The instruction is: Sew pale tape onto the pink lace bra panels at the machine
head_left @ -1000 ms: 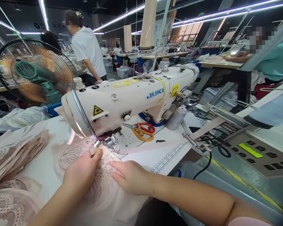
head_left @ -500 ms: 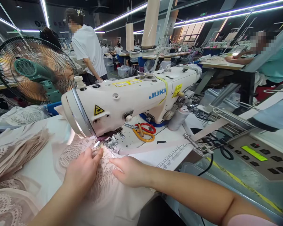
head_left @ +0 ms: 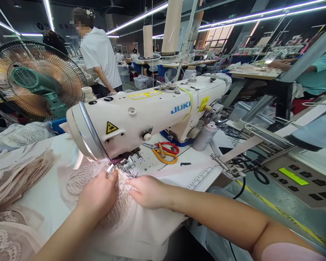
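Pale pink lace fabric [head_left: 122, 214] lies under the head of a white sewing machine [head_left: 152, 112], bunched at the presser foot [head_left: 111, 168]. My left hand [head_left: 97, 192] is closed on the lace just in front of the foot, with fingertips close to the metal. Just to its right, my right hand [head_left: 149, 192] pinches the lace between thumb and forefinger. A pale elastic-like band [head_left: 176, 170] runs from the right toward the needle area. The needle itself is hidden.
Scissors with red and orange handles [head_left: 165, 152] lie on the machine bed beside a grey thread cone [head_left: 205, 136]. Stacked lace pieces [head_left: 19, 181] are at left, below a large fan [head_left: 38, 79]. A control panel [head_left: 296, 177] stands at right. Co-workers are beyond.
My right hand has shifted slightly up toward the presser foot with the lace. The fabric's front edge now spreads farther right. At right, a co-worker has leaned back behind the slanted post.
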### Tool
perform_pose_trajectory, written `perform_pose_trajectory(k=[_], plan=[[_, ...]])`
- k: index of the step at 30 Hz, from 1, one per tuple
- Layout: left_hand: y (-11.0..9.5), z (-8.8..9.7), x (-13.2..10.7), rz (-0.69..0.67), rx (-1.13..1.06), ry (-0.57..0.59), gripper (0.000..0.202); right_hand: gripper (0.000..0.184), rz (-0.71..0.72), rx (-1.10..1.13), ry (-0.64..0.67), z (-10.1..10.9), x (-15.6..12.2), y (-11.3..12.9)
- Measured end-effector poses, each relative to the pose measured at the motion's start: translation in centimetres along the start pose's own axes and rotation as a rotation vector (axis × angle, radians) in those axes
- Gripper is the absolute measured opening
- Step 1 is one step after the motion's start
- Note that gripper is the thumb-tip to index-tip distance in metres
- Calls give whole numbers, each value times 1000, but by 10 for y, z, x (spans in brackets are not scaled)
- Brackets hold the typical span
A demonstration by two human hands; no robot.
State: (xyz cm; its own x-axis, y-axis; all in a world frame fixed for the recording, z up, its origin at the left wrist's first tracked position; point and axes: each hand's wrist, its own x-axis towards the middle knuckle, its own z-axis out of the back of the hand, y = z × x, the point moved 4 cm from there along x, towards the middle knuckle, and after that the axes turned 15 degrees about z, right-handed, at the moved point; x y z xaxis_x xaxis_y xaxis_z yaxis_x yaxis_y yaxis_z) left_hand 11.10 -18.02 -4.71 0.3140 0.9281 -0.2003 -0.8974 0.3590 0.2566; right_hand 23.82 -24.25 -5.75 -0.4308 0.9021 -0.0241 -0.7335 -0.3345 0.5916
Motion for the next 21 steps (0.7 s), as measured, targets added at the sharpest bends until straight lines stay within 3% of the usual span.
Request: perform_pose_trajectory(k=[6,11,14,18,21], plan=[[2,2,9,18,-23,12,51,40,-25,-38,0,0,7,0],[9,6,18,10,-85,-73,47,39,-31,-118,-18,4,4,2],[15,8,14,1,-24,-194,47,32,26,-224,-10,7,-8,2],[20,4,-8,-71,31,-407,44,19,149,-375,28,7,-27,1],[23,-18,-27,-87,-3,-263,51,26,197,-418,55,3,-34,-1]])
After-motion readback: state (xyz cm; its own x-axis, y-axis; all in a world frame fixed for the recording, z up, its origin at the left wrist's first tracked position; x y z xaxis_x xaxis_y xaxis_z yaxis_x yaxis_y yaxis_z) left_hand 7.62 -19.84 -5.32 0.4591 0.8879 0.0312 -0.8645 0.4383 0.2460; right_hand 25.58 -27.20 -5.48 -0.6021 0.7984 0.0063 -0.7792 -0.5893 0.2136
